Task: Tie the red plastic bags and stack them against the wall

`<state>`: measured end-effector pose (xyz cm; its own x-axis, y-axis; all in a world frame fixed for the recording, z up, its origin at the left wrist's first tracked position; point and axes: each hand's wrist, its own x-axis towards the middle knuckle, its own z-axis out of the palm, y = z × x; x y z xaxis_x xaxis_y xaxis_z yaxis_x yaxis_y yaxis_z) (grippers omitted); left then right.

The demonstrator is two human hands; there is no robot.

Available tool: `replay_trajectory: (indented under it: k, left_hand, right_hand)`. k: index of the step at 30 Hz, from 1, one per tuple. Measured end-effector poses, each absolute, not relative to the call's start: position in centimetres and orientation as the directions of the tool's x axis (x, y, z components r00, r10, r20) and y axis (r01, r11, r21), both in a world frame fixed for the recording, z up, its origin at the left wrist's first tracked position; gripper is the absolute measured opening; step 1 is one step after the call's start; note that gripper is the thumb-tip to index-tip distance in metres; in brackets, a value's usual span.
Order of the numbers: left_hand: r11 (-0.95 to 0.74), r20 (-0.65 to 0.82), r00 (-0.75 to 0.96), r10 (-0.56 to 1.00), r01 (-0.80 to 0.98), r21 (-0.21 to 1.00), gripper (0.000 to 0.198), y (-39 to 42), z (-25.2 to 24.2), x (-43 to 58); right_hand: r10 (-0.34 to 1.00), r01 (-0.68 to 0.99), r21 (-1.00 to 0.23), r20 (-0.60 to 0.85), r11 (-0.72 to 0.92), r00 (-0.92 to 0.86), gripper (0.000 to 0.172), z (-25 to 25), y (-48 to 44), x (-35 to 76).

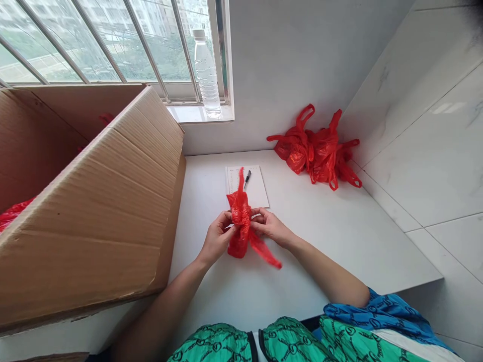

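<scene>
White and smooth, the bench [339, 231] stretches rightward from a big open cardboard box [113, 211], with some red plastic [15, 213] showing inside. Well to the right of the box, at the back by the wall [264, 100], lies a heap of red bags [317, 151] with looped handles. Just beyond the box's far right corner, a clear bottle [207, 75] stands upright on the window sill [188, 114]. Right of the box, two hands face each other across a red plastic bag [240, 208]: the left hand [218, 239] pinches its left side between thumb and fingers, the right hand [271, 225] has its fingers closed on the other side, so the bag sits between both sets of fingers. Whether it touches the bench, I cannot tell. Farther back, also right of the box, lies a notepad [257, 186], partly covered by the bag. A black pen [248, 177] rests on it.
</scene>
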<state>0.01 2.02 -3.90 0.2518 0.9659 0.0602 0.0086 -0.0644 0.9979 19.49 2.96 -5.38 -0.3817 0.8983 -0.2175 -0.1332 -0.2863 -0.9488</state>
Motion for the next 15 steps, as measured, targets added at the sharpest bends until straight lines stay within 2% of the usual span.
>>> replay_trajectory:
  k: [4,7,10,13,15]
  left_hand:
    - [-0.049,0.058,0.234,0.971,-0.043,0.998,0.024,2.5,-3.8,-0.2]
    - [-0.098,0.098,0.113,0.989,-0.004,0.995,0.029,3.0,-3.7,-0.9]
    - [-0.113,0.081,0.178,0.981,0.18,0.977,0.036,3.1,-3.8,-1.7]
    - [-0.186,0.034,0.339,0.94,0.429,0.884,0.033,2.9,-3.9,-2.0]
    - [-0.255,0.089,0.327,0.941,0.512,0.82,0.026,2.6,-3.8,-1.9]
  right_hand:
    - [0.917,-0.158,-0.966,-0.134,-0.206,-0.375,0.042,-4.9,3.3,19.4]
    - [0.969,-0.164,-0.983,-0.037,-0.079,-0.245,0.034,-4.2,4.0,20.8]
    - [0.994,-0.021,-1.0,0.013,0.011,-0.111,0.031,-3.8,4.5,22.5]
    - [0.988,0.215,-0.972,0.07,0.099,-0.138,0.027,-3.7,4.5,23.5]
    - [0.981,0.282,-0.951,0.074,0.124,-0.18,0.027,-3.6,4.2,23.5]
